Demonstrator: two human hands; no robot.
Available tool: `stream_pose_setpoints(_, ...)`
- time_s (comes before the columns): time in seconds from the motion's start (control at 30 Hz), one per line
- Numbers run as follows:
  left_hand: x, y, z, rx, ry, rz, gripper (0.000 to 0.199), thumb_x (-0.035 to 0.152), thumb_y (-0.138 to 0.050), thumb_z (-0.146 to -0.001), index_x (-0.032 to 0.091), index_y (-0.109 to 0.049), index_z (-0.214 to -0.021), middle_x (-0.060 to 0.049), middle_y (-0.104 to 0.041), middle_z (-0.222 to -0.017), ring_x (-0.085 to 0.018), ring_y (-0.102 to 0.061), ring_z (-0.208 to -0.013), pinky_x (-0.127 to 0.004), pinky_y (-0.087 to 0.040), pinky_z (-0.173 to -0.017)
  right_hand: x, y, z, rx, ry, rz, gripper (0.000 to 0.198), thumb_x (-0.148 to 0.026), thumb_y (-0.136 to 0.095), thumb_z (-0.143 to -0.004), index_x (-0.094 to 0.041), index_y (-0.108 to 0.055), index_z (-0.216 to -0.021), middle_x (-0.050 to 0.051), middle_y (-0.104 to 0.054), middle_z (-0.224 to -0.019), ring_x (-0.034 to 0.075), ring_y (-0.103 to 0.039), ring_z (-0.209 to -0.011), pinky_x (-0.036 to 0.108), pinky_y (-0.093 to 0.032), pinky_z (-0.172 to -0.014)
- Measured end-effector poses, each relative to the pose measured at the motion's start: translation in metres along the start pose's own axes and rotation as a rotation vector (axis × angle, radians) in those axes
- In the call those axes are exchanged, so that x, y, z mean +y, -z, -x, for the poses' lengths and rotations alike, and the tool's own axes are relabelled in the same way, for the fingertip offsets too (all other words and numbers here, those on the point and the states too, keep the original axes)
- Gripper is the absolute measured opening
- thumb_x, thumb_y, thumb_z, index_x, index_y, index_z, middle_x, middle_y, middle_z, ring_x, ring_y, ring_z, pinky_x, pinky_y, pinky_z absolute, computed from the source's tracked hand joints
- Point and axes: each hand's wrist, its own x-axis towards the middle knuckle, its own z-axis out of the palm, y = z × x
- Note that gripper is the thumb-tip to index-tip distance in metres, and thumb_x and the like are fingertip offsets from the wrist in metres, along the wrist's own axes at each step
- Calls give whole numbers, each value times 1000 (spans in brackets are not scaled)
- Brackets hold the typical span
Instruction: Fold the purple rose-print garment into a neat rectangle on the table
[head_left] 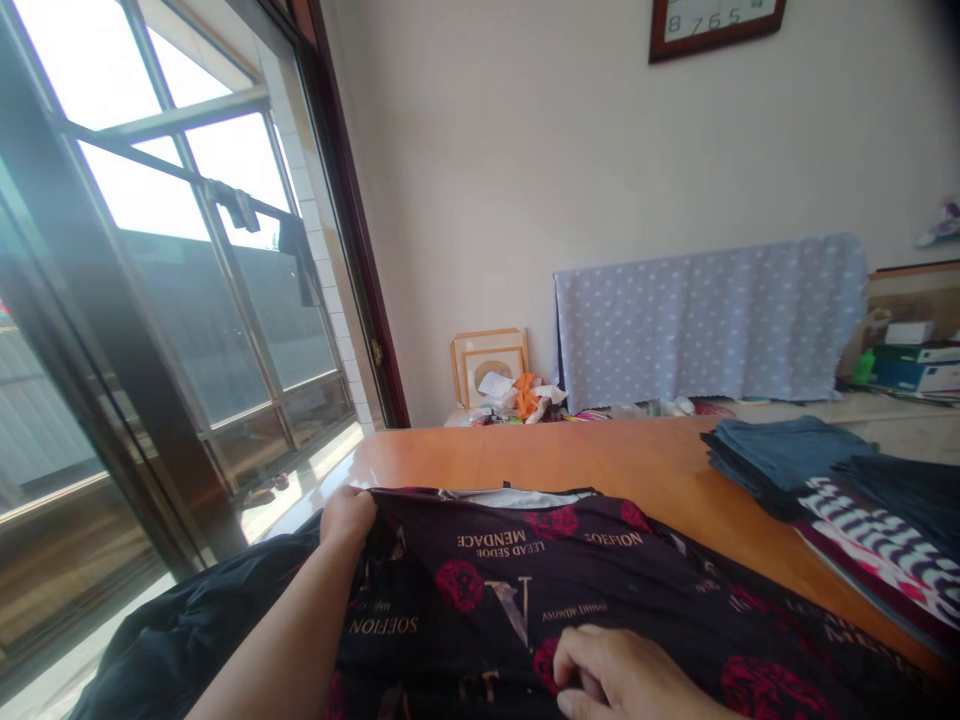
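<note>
A dark printed shirt (559,570) with red roses and gold lettering lies spread over the near part of the table. Its neckline, with a pale strip inside (517,497), faces the far side. My left hand (349,515) is closed on the shirt's far left edge and lifts it slightly. Over the lower middle of the print, my right hand (626,675) has its fingers curled in; whether cloth is pinched in them cannot be seen. A bunched dark garment (210,620) lies to the left, partly behind my left forearm.
Folded jeans (795,450) and striped clothing (885,545) are stacked on the right of the orange wooden table (600,450). Beyond it are picture frames (491,360), orange and white bags (529,395) and a dotted blue cloth cover (705,325). A glass door (225,250) stands at left.
</note>
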Motion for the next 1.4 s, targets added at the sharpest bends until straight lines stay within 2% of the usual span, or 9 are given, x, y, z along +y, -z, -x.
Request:
stream_pose_setpoints(0.17,4,-10,3,-20,71,-64,43,29,-59,-76,11,-66,-115,-25,-73,-111,-39,-70,-101,-41,-53,-76,-3,5,-1,-43,-39,-5,21,-35,-68,-76,-32,-71,-97,-4,-73,-84,16,-65,-75,24,-37,-66)
stream_pose_setpoints(0.3,31,-25,8,25,-12,-68,51,39,-50,-86,18,-58,-132,-23,-61,-137,-41,-62,-119,-48,-49,-89,-6,10,-2,-82,-66,-9,22,-34,-69,-76,-33,-72,-98,-3,-73,-85,17,-66,-76,24,-39,-67)
stream_pose_setpoints(0.47,72,-50,6,-55,-136,-4,32,39,-48,-90,22,-70,-105,-14,-74,-115,-30,-68,-107,-35,-50,-82,-14,9,-3,-103,-74,90,24,-34,-64,-82,-34,-72,-105,1,-74,-98,22,-69,-85,27,-40,-68)
stream_pose_setpoints(0.63,86,-82,15,-98,-138,26,35,40,-51,-87,19,-69,-109,-18,-70,-122,-32,-68,-109,-36,-50,-83,-26,24,2,-203,-59,157,25,-34,-63,-84,-31,-75,-107,4,-76,-104,22,-70,-81,26,-40,-63)
stream_pose_setpoints(0.7,84,-91,18,-101,-135,39,38,42,-51,-87,19,-68,-111,-19,-68,-125,-34,-67,-111,-39,-50,-86,-25,43,-2,-124,-32,52,19,-35,-64,-85,-30,-76,-99,0,-77,-95,18,-68,-79,24,-41,-66)
stream_pose_setpoints(0.83,77,-97,15,-124,-155,74,37,45,-52,-86,21,-68,-108,-17,-68,-126,-34,-66,-112,-38,-49,-88,2,88,-45,208,-94,-39,25,-35,-52,-92,-21,-72,-87,0,-75,-83,16,-64,-76,22,-42,-65)
stream_pose_setpoints(0.93,73,-93,10,-154,-157,95,31,46,-56,-83,23,-69,-98,-15,-71,-120,-32,-67,-106,-37,-49,-82,37,114,-95,395,-279,118,25,-31,-50,-91,-19,-73,-91,3,-75,-86,16,-65,-79,23,-41,-67)
stream_pose_setpoints(1.23,74,-92,11,-121,-103,213,14,36,-63,-77,27,-70,-84,-7,-76,-98,-31,-69,-94,-35,-46,-74,80,122,-178,330,-578,304,20,-39,-68,-78,-21,-76,-82,8,-76,-84,21,-70,-81,28,-45,-69)
stream_pose_setpoints(1.4,78,-91,8,-28,-76,384,21,37,-61,-81,26,-69,-96,-7,-75,-98,-28,-69,-91,-33,-47,-74,95,115,-199,311,-675,270,13,-19,-78,-57,-17,-74,-69,12,-75,-76,27,-72,-79,30,-47,-68)
